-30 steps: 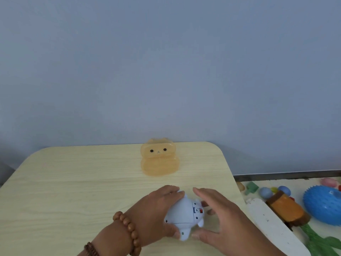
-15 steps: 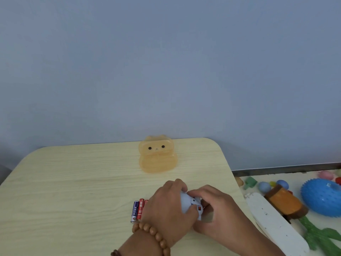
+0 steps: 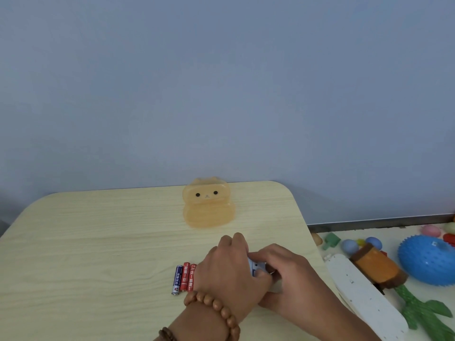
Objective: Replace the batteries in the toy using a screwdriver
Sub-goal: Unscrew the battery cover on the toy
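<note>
blue battery (image 3: 177,280): white characters running along it, too small to read
red batteries (image 3: 185,276): same, nothing's reading clearly

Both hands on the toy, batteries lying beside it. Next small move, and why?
Probably tilt the toy so its underside faces the camera. Both the left hand and the right hand cover it, so only a sliver of pale blue shell shows and the battery door cannot be seen. Three batteries lie loose just left of it on the table; no screwdriver is visible.
</note>
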Demonstrator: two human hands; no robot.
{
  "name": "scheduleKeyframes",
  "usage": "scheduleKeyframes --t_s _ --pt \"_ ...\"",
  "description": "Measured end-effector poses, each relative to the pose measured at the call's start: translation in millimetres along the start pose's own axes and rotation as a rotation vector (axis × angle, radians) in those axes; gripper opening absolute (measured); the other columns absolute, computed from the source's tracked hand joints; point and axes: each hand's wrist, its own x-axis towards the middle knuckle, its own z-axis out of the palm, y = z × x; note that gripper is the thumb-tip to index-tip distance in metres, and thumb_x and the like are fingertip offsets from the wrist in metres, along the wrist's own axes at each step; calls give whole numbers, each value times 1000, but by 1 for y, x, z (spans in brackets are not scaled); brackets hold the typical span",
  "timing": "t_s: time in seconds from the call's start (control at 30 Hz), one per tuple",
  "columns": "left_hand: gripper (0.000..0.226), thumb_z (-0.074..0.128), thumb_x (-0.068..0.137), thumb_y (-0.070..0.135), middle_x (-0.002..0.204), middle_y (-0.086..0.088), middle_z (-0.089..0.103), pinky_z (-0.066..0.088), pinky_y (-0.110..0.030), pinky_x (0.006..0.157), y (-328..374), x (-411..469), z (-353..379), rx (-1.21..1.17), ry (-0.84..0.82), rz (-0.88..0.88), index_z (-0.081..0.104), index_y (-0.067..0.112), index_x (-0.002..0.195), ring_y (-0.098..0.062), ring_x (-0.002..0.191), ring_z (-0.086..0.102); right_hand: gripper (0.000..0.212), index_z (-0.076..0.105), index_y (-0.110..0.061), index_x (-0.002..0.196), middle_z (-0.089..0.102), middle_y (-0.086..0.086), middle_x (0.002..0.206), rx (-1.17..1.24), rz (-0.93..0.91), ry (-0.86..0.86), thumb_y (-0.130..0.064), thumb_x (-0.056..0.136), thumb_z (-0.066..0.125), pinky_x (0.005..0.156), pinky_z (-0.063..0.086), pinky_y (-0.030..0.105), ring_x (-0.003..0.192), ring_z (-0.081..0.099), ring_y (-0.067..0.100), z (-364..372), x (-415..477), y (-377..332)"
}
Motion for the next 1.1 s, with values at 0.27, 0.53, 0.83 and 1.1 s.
scheduleKeyframes --t_s 0.27,0.53,0.83,1.1 --pt "27 43 83 52 85 10 53 48 -31 66 -4 3 -1 30 -45 76 36 28 93 -12 75 54 48 65 -58 102 65 -11 99 16 -15 10 -26 69 79 74 54 24 91 66 7 0 2 -2" --pt "31 45 87 56 104 13 50 46 -31 75 -22 1 -14 25 -173 275 37 31 102 -10 86 52 37 65 -50 101 65 -12 98 6 -25 31 -42 67 77 70 50 15 91 65 7 -2 0 5" --pt "52 47 82 68 119 18 37 50 -23 81 -37 7 -24 78 -55 303 51 32 119 0 102 45 50 66 -45 113 62 -17 104 0 2 22 -47 65 83 75 54 20 94 64 6 -2 0 9" --pt "59 49 79 71 95 0 51 47 -31 67 -96 23 -63 272 175 -314 60 18 100 -19 79 55 60 63 -49 120 61 -20 111 33 -3 31 -47 65 87 75 55 19 98 65 6 0 0 12"
